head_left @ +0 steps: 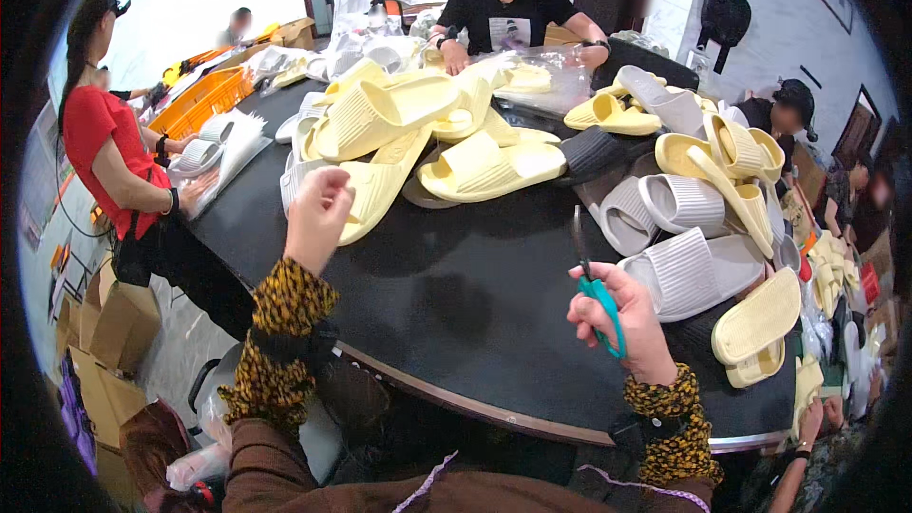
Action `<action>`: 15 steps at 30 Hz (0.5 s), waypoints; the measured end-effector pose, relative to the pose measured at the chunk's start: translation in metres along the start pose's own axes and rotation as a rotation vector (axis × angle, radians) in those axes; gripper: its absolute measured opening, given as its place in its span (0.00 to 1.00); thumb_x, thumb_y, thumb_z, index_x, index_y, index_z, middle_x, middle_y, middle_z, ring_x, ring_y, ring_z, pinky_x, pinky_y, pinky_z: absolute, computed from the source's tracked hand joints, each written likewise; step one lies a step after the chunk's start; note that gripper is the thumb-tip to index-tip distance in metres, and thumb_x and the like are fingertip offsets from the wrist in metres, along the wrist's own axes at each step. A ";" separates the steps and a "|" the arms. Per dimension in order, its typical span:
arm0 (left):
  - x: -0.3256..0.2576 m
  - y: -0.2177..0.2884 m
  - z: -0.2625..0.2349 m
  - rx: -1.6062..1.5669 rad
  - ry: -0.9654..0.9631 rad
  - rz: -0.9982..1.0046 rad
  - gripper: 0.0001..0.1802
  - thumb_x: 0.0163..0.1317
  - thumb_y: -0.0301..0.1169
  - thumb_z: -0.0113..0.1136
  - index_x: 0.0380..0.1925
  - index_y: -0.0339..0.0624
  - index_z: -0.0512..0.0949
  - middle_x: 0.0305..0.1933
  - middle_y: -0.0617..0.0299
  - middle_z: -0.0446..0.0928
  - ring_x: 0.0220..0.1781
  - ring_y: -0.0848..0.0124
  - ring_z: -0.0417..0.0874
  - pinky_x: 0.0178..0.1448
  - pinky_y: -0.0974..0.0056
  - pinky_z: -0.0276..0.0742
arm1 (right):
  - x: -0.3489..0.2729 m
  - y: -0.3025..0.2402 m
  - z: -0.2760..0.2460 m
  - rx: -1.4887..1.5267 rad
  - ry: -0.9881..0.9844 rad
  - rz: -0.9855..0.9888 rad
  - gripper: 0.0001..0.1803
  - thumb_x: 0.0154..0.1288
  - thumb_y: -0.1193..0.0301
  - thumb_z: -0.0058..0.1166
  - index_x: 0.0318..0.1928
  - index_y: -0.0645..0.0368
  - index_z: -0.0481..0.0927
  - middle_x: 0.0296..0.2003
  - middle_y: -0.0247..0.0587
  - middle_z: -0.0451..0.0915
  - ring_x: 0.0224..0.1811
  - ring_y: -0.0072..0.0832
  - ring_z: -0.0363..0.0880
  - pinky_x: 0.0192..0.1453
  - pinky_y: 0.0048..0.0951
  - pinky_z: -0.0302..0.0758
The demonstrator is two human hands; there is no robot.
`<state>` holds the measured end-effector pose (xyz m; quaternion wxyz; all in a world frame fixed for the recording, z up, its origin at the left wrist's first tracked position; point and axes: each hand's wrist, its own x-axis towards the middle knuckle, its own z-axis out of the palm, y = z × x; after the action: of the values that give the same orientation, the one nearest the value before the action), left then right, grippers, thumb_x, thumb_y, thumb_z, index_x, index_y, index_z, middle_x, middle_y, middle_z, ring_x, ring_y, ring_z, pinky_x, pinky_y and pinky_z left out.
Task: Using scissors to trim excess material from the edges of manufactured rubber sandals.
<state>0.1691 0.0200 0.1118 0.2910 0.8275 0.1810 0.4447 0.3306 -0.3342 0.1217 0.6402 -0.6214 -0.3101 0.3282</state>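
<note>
My right hand [627,318] is wrapped around teal-handled scissors [604,309], their dark, narrow blades pointing up toward the grey slippers. Just beyond that hand lies a grey ribbed slipper [679,271] at the edge of the right-hand pile. My left hand [321,218] is raised over the table's near left side with its fingers curled in. Whatever those fingers may hold is hidden. Close behind it, a pale yellow slipper [380,195] sticks out from the central heap; whether the hand touches it is unclear. Another yellow slipper [489,169] lies to its right, beside a black slipper [589,154].
The black table [456,294] has a curved front edge. A co-worker in red [114,147] handles grey slippers and plastic sheets at the left. Another person in black [513,14] sits opposite, by a clear bag [560,76]. An orange crate [204,100] and cardboard boxes [119,323] stand left.
</note>
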 end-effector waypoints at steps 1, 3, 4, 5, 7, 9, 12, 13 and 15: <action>0.012 -0.015 -0.002 0.045 0.025 -0.012 0.10 0.59 0.23 0.55 0.41 0.31 0.73 0.35 0.61 0.76 0.37 0.77 0.76 0.42 0.72 0.73 | 0.002 0.002 0.003 0.004 0.002 -0.006 0.19 0.62 0.72 0.55 0.53 0.62 0.69 0.27 0.35 0.77 0.22 0.15 0.75 0.22 0.14 0.69; 0.034 -0.035 -0.001 -0.010 0.030 -0.129 0.17 0.57 0.29 0.58 0.45 0.32 0.72 0.39 0.56 0.76 0.38 0.70 0.78 0.43 0.67 0.74 | 0.005 0.006 0.006 0.025 -0.034 0.024 0.19 0.62 0.72 0.55 0.53 0.61 0.69 0.27 0.35 0.77 0.22 0.15 0.75 0.22 0.14 0.69; 0.045 -0.040 0.001 0.051 0.036 -0.141 0.19 0.57 0.29 0.58 0.47 0.32 0.72 0.39 0.55 0.76 0.39 0.70 0.78 0.44 0.67 0.74 | 0.006 0.010 0.006 0.035 -0.030 0.036 0.19 0.62 0.72 0.56 0.52 0.61 0.69 0.28 0.35 0.77 0.23 0.15 0.75 0.23 0.14 0.69; 0.057 -0.047 0.008 0.106 0.038 -0.154 0.20 0.56 0.29 0.58 0.48 0.31 0.71 0.40 0.54 0.77 0.40 0.69 0.78 0.44 0.66 0.74 | 0.007 0.015 0.004 0.032 -0.014 0.032 0.19 0.62 0.72 0.56 0.52 0.61 0.69 0.28 0.35 0.77 0.23 0.15 0.75 0.23 0.14 0.69; 0.083 -0.096 -0.005 0.130 0.048 -0.124 0.22 0.57 0.30 0.58 0.50 0.31 0.70 0.42 0.51 0.77 0.41 0.68 0.78 0.46 0.66 0.75 | 0.013 0.025 0.010 0.113 -0.041 0.053 0.19 0.62 0.72 0.56 0.52 0.60 0.70 0.28 0.35 0.77 0.23 0.14 0.76 0.23 0.14 0.69; 0.106 -0.093 0.003 -0.015 -0.027 -0.156 0.25 0.57 0.31 0.58 0.53 0.30 0.67 0.44 0.48 0.76 0.42 0.67 0.79 0.47 0.65 0.75 | 0.013 0.036 0.003 0.142 -0.045 0.060 0.22 0.60 0.70 0.58 0.54 0.59 0.69 0.31 0.34 0.79 0.25 0.14 0.75 0.23 0.14 0.69; 0.127 -0.087 0.010 -0.065 -0.022 -0.271 0.23 0.58 0.32 0.57 0.52 0.33 0.68 0.43 0.56 0.76 0.42 0.70 0.78 0.44 0.67 0.74 | 0.010 0.040 0.002 0.081 -0.025 0.095 0.22 0.60 0.69 0.58 0.53 0.60 0.70 0.30 0.33 0.78 0.24 0.13 0.75 0.23 0.13 0.69; 0.134 -0.084 0.011 -0.038 -0.002 -0.387 0.23 0.58 0.34 0.57 0.52 0.34 0.68 0.42 0.57 0.76 0.42 0.71 0.78 0.44 0.67 0.74 | 0.011 0.041 0.002 0.085 -0.018 0.092 0.22 0.60 0.69 0.58 0.53 0.60 0.70 0.30 0.33 0.78 0.24 0.13 0.75 0.23 0.13 0.69; 0.140 -0.083 0.009 -0.219 -0.099 -0.514 0.20 0.60 0.33 0.54 0.50 0.36 0.69 0.41 0.56 0.76 0.42 0.69 0.79 0.44 0.65 0.76 | 0.013 0.043 0.003 0.075 -0.050 0.096 0.20 0.61 0.71 0.57 0.53 0.60 0.70 0.30 0.35 0.78 0.24 0.14 0.76 0.24 0.14 0.71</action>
<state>0.2482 0.1591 0.1427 0.4903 0.7390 0.3212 0.3321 0.3347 -0.3217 0.0783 0.6387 -0.6028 -0.2833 0.3852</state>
